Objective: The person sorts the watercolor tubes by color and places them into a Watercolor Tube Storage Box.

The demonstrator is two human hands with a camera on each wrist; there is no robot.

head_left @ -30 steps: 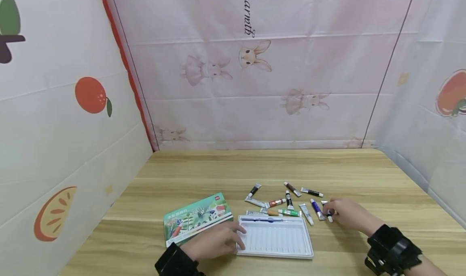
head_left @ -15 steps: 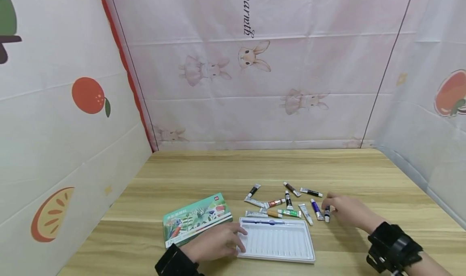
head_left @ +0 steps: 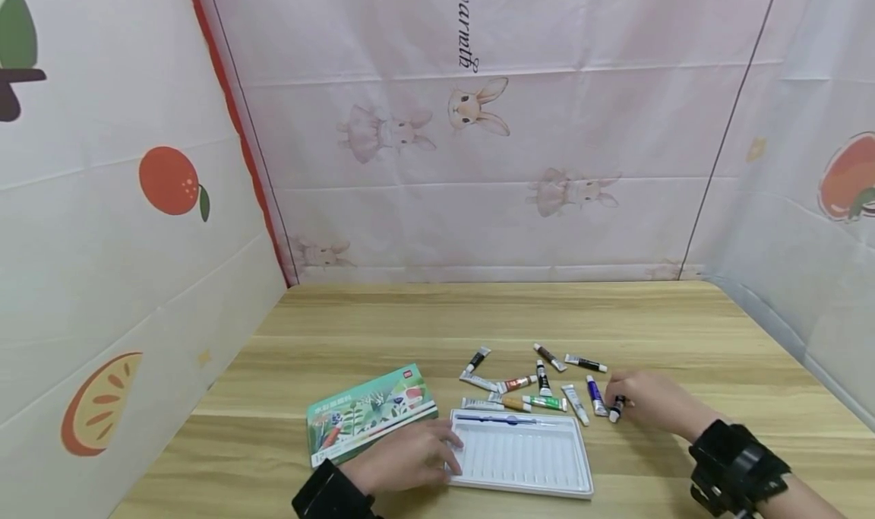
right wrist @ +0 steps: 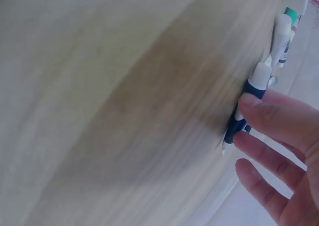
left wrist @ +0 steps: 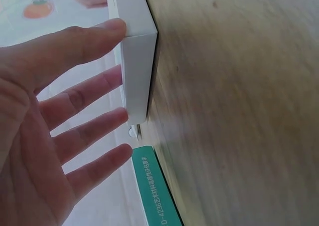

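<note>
My right hand [head_left: 642, 399] pinches a dark blue paint tube [head_left: 617, 409] at the right end of a scatter of tubes; in the right wrist view, the thumb lies on the tube [right wrist: 256, 81], near its white cap. A purple-blue tube [head_left: 596, 396] lies just left of it. My left hand [head_left: 409, 454] rests at the left edge of a white plastic tray [head_left: 519, 452] with ridged slots and a thin blue paintbrush [head_left: 495, 419] along its top. Fairly straight fingers touch the tray's side [left wrist: 138, 71] in the left wrist view.
A green illustrated box [head_left: 369, 409] lies left of the tray, partly behind the left hand. Several tubes lie behind the tray, among them a green one [head_left: 544, 403], a red-brown one [head_left: 516, 383] and a black one [head_left: 585, 363]. Printed cloth walls [head_left: 424, 223] enclose the wooden table [head_left: 383, 321].
The dark blue tube has turned under my right hand, its cap end swinging leftward. The tray has shifted slightly toward me. My left hand stays almost where it was.
</note>
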